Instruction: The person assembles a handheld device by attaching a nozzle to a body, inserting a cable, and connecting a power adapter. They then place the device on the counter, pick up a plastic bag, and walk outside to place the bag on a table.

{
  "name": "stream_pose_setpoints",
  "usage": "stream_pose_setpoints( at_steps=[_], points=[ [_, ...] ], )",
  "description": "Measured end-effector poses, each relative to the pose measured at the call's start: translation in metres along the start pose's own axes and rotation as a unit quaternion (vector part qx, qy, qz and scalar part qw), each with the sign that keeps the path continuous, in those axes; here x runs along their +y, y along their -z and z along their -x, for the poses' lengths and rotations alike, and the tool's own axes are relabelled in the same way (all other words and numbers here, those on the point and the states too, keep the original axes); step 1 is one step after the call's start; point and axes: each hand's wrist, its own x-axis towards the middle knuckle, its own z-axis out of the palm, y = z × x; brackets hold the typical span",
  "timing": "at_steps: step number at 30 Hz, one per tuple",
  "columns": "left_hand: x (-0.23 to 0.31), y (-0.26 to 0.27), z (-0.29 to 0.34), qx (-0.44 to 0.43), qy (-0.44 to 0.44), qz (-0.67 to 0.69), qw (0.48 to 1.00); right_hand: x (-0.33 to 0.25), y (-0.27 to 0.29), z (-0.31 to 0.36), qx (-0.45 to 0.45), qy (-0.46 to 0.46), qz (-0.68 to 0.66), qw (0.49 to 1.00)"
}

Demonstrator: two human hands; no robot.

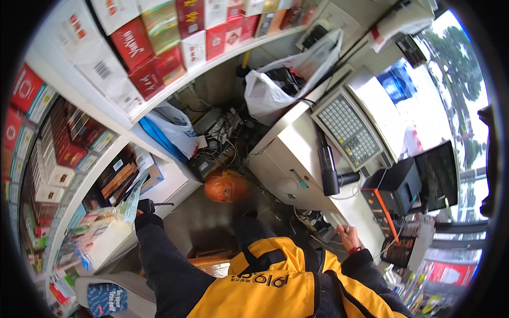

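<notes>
The left hand (139, 212) was almost wholly hidden by its dark sleeve (159, 244), with only a sliver of skin showing beside a black gadget (146, 205). The gadget lay just past the cuff, near the low cabinet (177, 184), a thin arm sticking out to its right; whether the hand gripped it or only touched it could not be told. The right hand (348, 237) was beside the edge of the white counter (363, 227), back partly up, fingers bent — whether they were closed on anything could not be told either. A red band (357, 250) circled that wrist.

On the counter stood a beige keypad machine (347, 127), a black cylinder (329, 177) just beside it, then a black printer (395, 185) with an orange strip, and a dark monitor (440, 175) behind that. An orange bag (225, 187) sat on the floor ahead, near a tangle of cables (225, 130). A white bag (265, 98) with something black in it stood at the counter's far end. Cartons (131, 46) filled the shelves — red, white and gold ones — across the upper left. A yellow vest (249, 299) covered the person's front.
</notes>
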Motion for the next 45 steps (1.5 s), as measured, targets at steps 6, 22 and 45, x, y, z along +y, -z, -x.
stream_pose_setpoints(
  at_steps=[6, 22, 45],
  points=[
    [0.007, -0.014, 0.002, 0.001, -0.014, -0.034, 0.999, 0.005, -0.010, 0.012, 0.021, -0.009, -0.013, 1.000],
    [-0.050, -0.043, 0.024, -0.016, -0.202, -0.214, 0.956, 0.042, -0.011, 0.028, 0.237, -0.005, -0.188, 0.953],
    [-0.251, -0.046, 0.752, -0.970, -0.007, -0.237, -0.053, 0.084, 0.025, 0.205, 0.435, -0.019, -0.451, 0.780]
  ],
)
